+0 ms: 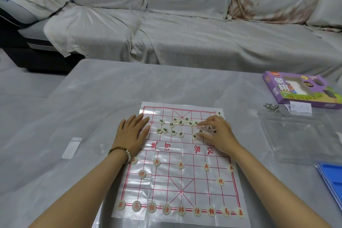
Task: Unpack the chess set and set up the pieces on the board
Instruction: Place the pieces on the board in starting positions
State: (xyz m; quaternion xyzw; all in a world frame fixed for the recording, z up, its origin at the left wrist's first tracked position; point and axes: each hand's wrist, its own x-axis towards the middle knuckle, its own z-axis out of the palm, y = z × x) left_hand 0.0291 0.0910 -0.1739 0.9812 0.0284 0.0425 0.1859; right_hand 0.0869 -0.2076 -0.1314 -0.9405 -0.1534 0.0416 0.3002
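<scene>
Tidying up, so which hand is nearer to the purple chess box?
Right. The right hand is on the far right part of the board, left of the purple chess box; the left hand lies flat at its far left edge.

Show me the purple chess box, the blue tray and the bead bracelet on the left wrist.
Purple cardboard chess box (299, 89): head view, middle of its printed lid.
Blue plastic tray (331, 177): head view, bare inner surface.
Brown and white bead bracelet (120, 148): head view, brown beads atop the wrist.
</scene>
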